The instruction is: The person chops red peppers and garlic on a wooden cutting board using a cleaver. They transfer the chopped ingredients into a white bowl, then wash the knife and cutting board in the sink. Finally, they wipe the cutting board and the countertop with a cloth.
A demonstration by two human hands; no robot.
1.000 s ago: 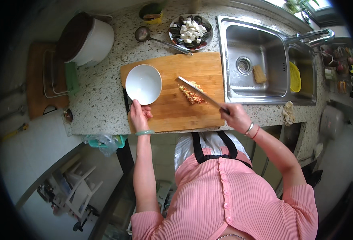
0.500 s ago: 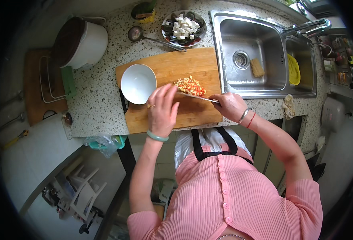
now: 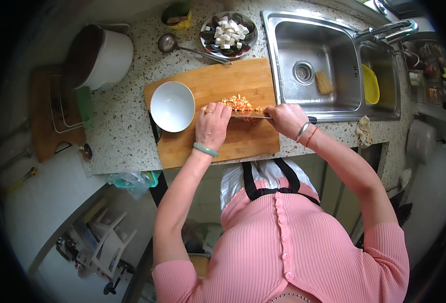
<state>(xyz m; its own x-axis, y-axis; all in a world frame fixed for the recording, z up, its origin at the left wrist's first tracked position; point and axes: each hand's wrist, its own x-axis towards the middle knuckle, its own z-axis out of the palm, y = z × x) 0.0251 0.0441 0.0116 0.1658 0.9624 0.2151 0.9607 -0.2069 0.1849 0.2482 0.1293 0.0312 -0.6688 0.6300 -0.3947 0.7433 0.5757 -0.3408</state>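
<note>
A: head cam — where's the chopped veg?
B: The chopped pile point(image 3: 240, 103) sits on the cutting board point(image 3: 218, 83). Right hand point(image 3: 287, 119) wraps the knife point(image 3: 250, 115) handle; left hand point(image 3: 212, 125) lies flat by the blade, beside the white bowl point(image 3: 172, 106).

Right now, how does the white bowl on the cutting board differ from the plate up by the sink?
The white bowl is empty and plain; the plate is heaped with white cubes over dark pieces. The bowl stands on the wooden cutting board beside the left hand; the plate sits on the speckled counter behind the board, out of either hand's touch. The bowl looks deeper, the plate shallower. Both are round.
</note>
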